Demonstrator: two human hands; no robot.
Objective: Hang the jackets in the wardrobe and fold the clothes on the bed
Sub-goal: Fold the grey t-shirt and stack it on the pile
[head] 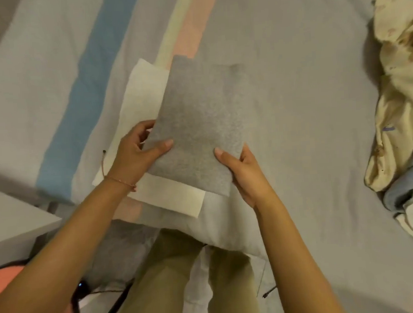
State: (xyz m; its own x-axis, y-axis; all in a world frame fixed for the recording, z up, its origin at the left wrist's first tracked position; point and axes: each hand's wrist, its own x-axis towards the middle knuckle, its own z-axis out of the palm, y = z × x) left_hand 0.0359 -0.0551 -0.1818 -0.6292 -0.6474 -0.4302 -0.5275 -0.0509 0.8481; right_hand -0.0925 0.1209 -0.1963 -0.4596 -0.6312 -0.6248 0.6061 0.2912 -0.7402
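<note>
Nearest, the left hand (137, 151) and right hand (245, 175) each pinch the near edge of a folded grey garment (198, 123), thumbs on top and fingers underneath. It is over a folded cream garment (146, 92) that lies on the bed (306, 102). Farther right, a crumpled pile of clothes (400, 101) lies at the bed's edge.

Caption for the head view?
Left hand and right hand hold a folded grey garment over a white garment on the bed.
</note>
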